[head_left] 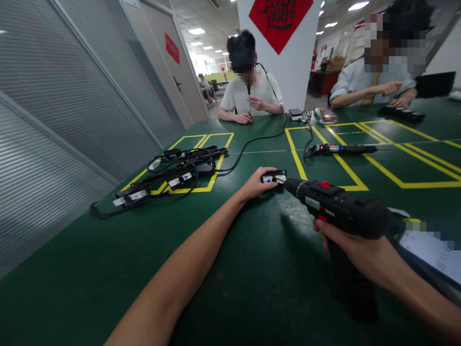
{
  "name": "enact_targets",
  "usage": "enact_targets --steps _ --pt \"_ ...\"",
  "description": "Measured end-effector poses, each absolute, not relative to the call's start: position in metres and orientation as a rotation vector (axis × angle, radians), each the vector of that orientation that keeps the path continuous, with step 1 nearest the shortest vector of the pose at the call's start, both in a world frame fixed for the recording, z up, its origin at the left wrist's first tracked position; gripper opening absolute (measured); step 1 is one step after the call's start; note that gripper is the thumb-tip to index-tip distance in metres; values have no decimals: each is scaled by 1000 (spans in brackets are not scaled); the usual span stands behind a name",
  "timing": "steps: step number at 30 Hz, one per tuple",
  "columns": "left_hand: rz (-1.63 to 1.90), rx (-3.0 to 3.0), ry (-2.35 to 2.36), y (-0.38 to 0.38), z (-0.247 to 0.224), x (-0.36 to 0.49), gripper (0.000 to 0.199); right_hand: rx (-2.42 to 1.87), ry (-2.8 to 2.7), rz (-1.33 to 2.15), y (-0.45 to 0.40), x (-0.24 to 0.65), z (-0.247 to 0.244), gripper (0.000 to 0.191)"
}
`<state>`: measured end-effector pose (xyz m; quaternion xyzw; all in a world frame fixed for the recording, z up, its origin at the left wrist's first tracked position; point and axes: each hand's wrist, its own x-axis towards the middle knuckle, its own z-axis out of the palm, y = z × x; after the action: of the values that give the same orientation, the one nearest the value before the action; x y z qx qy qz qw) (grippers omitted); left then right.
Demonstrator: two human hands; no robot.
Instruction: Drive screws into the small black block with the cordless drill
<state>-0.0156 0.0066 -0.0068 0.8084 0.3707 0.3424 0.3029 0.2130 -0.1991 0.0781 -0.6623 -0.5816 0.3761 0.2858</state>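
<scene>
My right hand (345, 238) is wrapped round the grip of a black cordless drill (338, 206) with red accents. The drill points left, and its chuck end reaches a small black block with white labels (273, 177) on the green table. Whether the bit touches the block, I cannot make out. My left hand (258, 183) grips the block's left end, thumb at the near side and fingers over the far side.
Black cabled devices with white labels (180, 168) lie in a heap on the left. A dark rod-shaped tool (342, 149) lies across yellow tape at right. Papers on a dark board (428, 250) sit near my right arm. Two people (252, 98) work across the green table (230, 269).
</scene>
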Motion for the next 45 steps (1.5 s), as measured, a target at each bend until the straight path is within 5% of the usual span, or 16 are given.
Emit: enact_targets --steps 45 --pt "900 2167 994 6 -7 -16 54 -1683 -1492 1049 -201 211 84 24"
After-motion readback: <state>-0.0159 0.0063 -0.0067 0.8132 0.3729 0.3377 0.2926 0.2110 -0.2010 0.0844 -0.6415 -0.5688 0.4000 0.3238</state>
